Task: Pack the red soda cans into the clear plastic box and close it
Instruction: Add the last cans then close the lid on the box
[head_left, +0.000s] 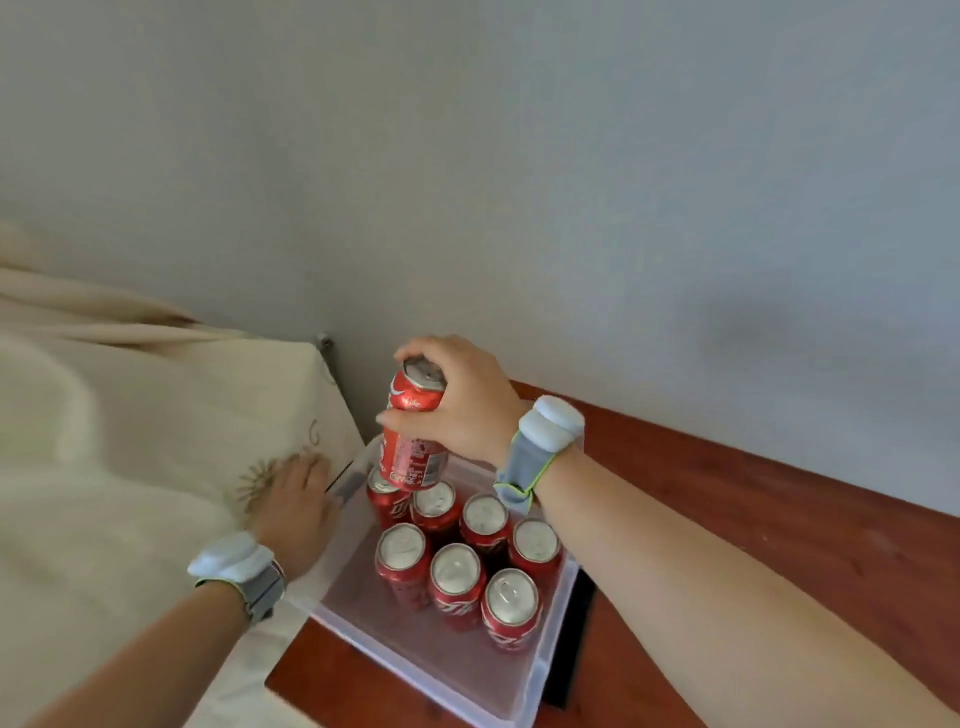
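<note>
A clear plastic box (441, 670) stands on a reddish wooden table and holds several upright red soda cans (456, 582), packed toward its right and far side. My right hand (462, 400) grips another red can (414, 436) from above and the side. That can hangs upright just over the box's far left corner, above a can standing there. My left hand (298, 514) rests flat at the box's left edge, fingers spread against the cream cloth, holding nothing. The near left part of the box floor is bare.
A bed or cushion under cream cloth (130, 441) presses against the box's left side. The wooden table (753, 530) runs to the right along a pale wall (571, 208). A black strip (571, 639) lies by the box's right wall.
</note>
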